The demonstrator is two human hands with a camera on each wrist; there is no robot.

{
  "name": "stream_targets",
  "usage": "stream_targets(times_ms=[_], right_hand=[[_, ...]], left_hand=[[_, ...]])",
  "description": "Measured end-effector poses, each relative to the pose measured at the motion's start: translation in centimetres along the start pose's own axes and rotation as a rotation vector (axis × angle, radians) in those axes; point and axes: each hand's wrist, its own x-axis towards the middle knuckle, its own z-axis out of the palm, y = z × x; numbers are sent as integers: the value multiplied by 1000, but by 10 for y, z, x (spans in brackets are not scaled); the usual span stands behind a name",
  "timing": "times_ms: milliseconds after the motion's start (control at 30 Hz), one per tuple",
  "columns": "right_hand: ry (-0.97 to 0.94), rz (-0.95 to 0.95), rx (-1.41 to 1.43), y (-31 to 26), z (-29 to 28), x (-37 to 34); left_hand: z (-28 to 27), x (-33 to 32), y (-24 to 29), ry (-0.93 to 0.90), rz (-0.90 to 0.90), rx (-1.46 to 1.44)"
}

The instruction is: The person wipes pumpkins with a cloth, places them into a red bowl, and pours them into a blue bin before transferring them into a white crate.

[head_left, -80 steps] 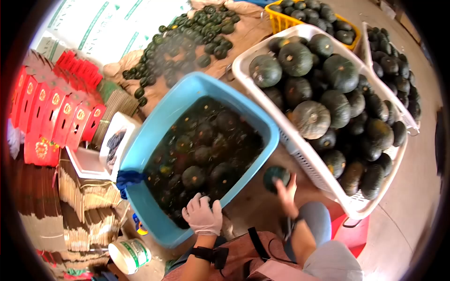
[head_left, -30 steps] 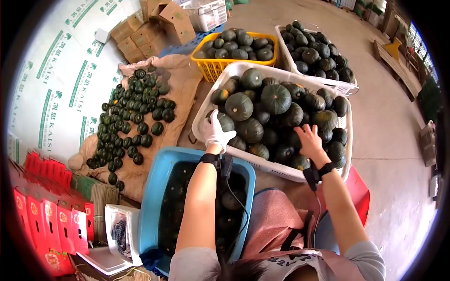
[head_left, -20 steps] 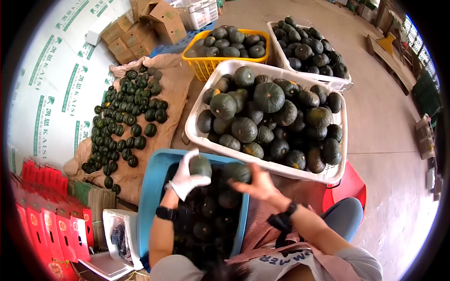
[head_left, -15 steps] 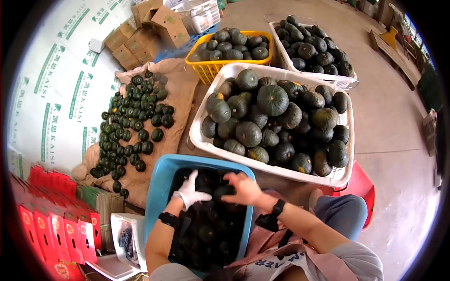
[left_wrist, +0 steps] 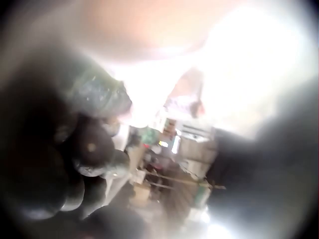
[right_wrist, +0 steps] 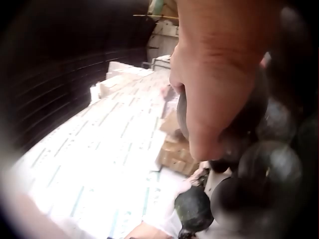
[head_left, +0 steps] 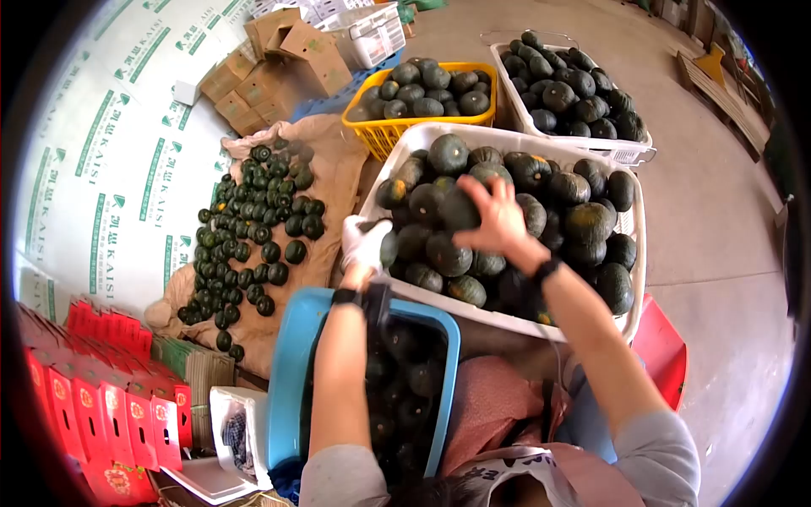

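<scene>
My left hand (head_left: 365,243), in a white glove, grips a dark green pumpkin (head_left: 389,250) at the near left corner of the large white crate (head_left: 507,309). Its palm side is hidden in the head view. My bare right hand (head_left: 497,221) holds another dark pumpkin (head_left: 457,209) over the heap in that crate, fingers across its top and right side. In the right wrist view the thumb of the right hand (right_wrist: 214,104) covers much of this pumpkin. The glove appears blown out with light in the left wrist view, beside a green pumpkin (left_wrist: 94,92).
Below the left forearm stands a blue tub (head_left: 291,372) with several dark pumpkins inside. A yellow basket (head_left: 380,133) and a second white crate (head_left: 583,144) are behind. Small pumpkins lie on a brown cloth (head_left: 338,173); red boxes (head_left: 101,406) line the left.
Half a second ago both hands were down over the blue tub. They have since moved forward to the large white crate, each with a pumpkin in its grasp.
</scene>
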Motion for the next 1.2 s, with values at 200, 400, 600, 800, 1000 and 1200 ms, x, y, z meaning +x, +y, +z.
stream_targets(times_ms=[200,400,600,800,1000,1200], right_hand=[[-509,-354,157,-101,50,-152],[-302,-318,213,-96,75,-140],[-86,514,-14,-18,104,-38],[145,29,270,-45,78,-93],[-165,-302,498,-72,96,-150],[323,-300,126,-60,36,-102]], left_hand=[[-126,-135,-22,-755,-82,474],[-151,-93,-38,-780,-45,453],[-5,12,28,-553,183,286],[99,48,77,-669,306,616],[111,29,46,-399,355,441],[-18,-11,28,-676,867,377]])
